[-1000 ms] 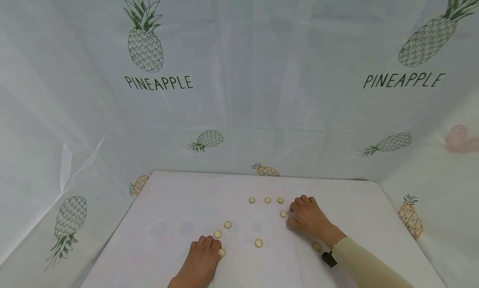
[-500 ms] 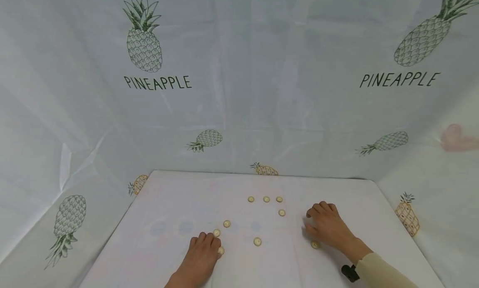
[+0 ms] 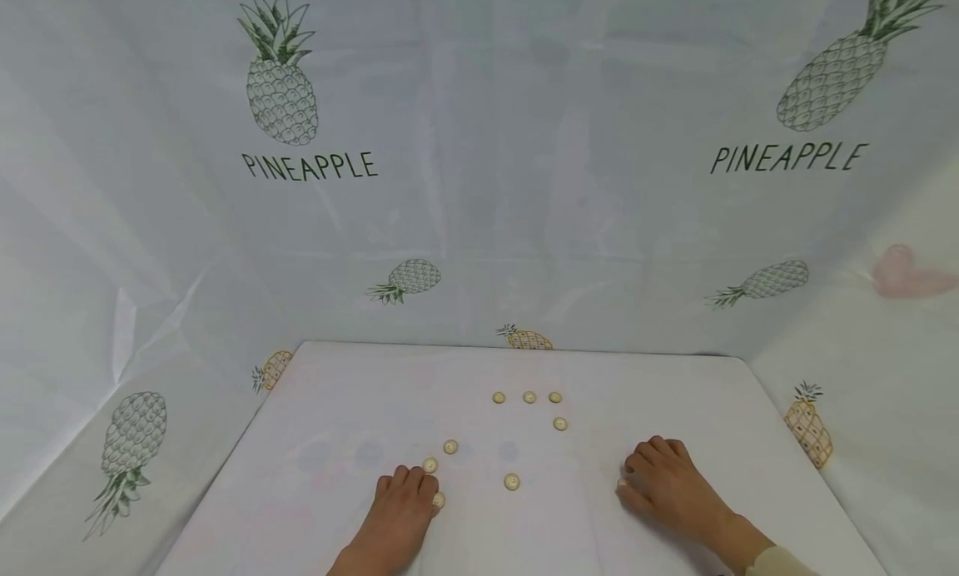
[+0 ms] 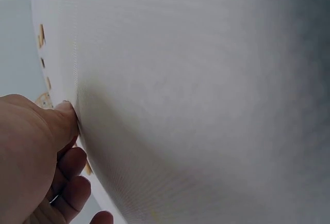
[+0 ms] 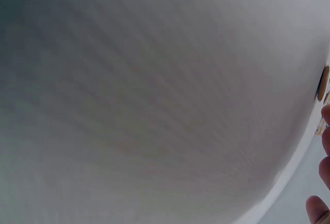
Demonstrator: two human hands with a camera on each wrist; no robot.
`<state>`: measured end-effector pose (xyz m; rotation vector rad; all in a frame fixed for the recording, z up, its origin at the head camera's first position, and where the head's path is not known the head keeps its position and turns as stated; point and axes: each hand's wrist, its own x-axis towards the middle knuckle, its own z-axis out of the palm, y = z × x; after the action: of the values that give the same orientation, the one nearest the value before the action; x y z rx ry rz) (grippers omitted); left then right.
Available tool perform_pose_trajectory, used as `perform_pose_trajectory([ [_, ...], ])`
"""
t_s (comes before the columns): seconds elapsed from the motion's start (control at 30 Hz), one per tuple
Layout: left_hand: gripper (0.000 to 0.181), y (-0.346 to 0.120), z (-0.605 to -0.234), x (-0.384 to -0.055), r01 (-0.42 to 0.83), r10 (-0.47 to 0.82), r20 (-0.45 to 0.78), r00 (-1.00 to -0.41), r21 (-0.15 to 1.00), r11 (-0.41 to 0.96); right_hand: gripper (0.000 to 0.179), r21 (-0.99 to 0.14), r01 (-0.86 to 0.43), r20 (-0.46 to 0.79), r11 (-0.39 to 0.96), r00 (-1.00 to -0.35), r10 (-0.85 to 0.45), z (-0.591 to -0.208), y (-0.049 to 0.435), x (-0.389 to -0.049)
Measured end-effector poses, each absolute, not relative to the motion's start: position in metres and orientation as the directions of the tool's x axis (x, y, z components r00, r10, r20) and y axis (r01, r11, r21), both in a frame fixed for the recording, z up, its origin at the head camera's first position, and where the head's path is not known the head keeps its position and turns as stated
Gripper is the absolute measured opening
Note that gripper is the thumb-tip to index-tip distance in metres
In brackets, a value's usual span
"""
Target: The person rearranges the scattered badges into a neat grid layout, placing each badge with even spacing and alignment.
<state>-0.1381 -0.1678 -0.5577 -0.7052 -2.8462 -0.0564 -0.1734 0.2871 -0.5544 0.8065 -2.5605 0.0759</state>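
Note:
Several round pale wooden buttons lie on a white-covered table. In the head view my left hand [image 3: 399, 509] rests with bent fingers, its thumb side right at one button [image 3: 439, 500]. Another button [image 3: 430, 465] sits just beyond its fingertips. The left wrist view shows the thumb [image 4: 64, 118] against the cloth, with nothing pinched between it and the fingers. My right hand [image 3: 667, 486] hovers low at the right, thumb and fingers apart. It covers the spot where a button lay in the earlier frame. The right wrist view shows a button [image 5: 323, 83] on the cloth beside the fingertips [image 5: 326, 140].
Three buttons form a row at the back, one being the middle button [image 3: 529, 397]. A button [image 3: 560, 424] lies below the row's right end, a button [image 3: 512, 482] lies mid-table, and a button [image 3: 450, 447] left of it. A pineapple-print sheet [image 3: 479, 226] encloses the table [image 3: 360, 376].
My right hand has drawn back from the button below the row, moving right and nearer, over the button at the right. My left hand has stayed in place. The head view has shifted slightly.

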Motion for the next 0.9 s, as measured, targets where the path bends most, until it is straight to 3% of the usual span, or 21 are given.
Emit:
perform_pose_trajectory([
  [0.33, 0.024, -0.1674, -0.556, -0.1368, 0.46, 0.451, 0.192, -0.871, 0.003, 0.888, 0.019, 0.132, -0.568, 0.459, 0.812, -0.691, -0.558, -0.5593, 0.285, -0.171],
  [0.6, 0.024, -0.1664, -0.5533, -0.1362, 0.459, 0.45, 0.209, -0.868, -0.007, 0.889, 0.014, 0.084, -0.573, 0.473, 0.816, -0.697, -0.539, -0.5593, 0.2844, -0.1722],
  [0.9, 0.023, -0.166, -0.5526, -0.1357, 0.463, 0.454, 0.205, -0.867, -0.004, 0.887, 0.021, 0.124, -0.563, 0.466, 0.817, -0.694, -0.549, -0.56, 0.2885, -0.173],
])
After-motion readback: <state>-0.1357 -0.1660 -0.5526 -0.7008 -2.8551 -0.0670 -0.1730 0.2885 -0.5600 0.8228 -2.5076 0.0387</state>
